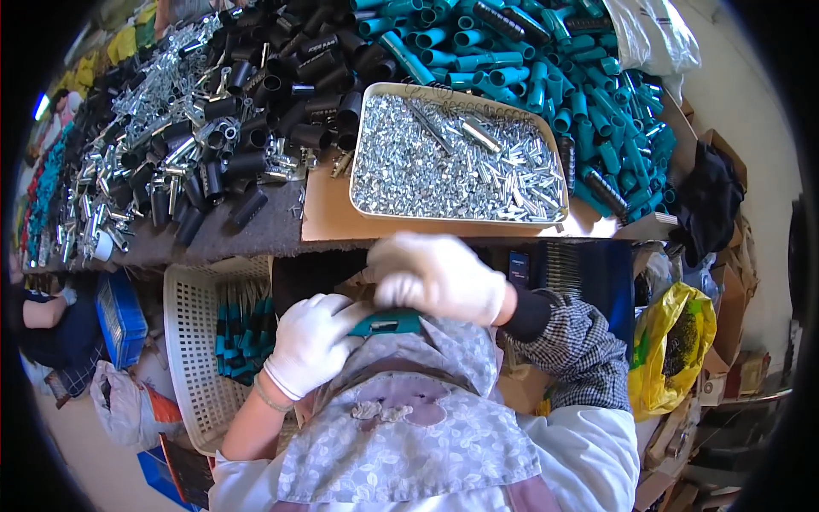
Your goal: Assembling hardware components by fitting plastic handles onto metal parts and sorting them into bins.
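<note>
In front of my apron, a teal plastic handle piece [388, 324] with a dark slot in its side lies at my fingertips. White-gloved, my left hand [311, 341] is closed on its left end. Just above the piece is my right hand [439, 277], also in a white glove. Its fingers look curled, but motion smears them, and whether they hold anything cannot be made out. Beyond both hands, a cream tray [461, 220] on the bench is full of small shiny metal parts, with several longer metal pieces on top.
Teal tubes [512, 64] heap at the far right, black tubes [320, 68] and metal parts [175, 85] at the far left. A white basket [183, 341] holding teal-and-black tools stands left of me. To my right hangs a yellow bag [670, 350]. A person [60, 333] sits at far left.
</note>
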`<state>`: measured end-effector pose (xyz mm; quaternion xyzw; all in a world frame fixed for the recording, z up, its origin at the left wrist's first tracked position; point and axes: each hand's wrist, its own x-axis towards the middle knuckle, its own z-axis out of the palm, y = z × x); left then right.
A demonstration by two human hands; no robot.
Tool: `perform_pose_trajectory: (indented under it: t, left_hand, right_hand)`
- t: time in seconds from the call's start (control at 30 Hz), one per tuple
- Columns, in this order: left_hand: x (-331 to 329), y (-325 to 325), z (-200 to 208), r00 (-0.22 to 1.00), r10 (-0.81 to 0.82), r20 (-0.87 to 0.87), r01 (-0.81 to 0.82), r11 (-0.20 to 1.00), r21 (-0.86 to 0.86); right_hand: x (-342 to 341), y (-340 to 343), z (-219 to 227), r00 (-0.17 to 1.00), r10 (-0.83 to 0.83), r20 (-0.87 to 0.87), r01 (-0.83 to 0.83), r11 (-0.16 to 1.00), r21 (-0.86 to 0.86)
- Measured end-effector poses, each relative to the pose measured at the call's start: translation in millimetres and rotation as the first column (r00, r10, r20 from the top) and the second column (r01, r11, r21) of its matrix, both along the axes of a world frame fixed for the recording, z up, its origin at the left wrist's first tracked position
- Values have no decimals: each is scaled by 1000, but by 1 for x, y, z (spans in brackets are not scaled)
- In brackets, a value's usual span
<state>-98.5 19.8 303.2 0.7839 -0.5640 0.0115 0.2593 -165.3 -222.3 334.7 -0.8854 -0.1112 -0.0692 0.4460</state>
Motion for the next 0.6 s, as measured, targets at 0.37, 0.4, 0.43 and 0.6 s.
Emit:
perform_pose_trajectory:
  t: [0.37, 0.4, 0.43, 0.6]
  left_hand:
    - [-6, -3, 0, 958, 150, -243, -184, 975, -126]
    - [-5, -3, -1, 963, 143, -230, -181, 971, -156]
    - [-4, -3, -1, 961, 147, -232, -186, 970, -155]
    - [0, 1, -1, 983, 132, -128, -155, 968, -198]
  right_hand:
    - [52, -79, -5, 866, -396, 304, 479, 830, -284]
    - [50, -82, -3, 861, -408, 304, 486, 837, -252]
    - [49, -82, -2, 852, -447, 271, 503, 843, -189]
    - [45, -64, 5, 882, -470, 23, 459, 870, 179]
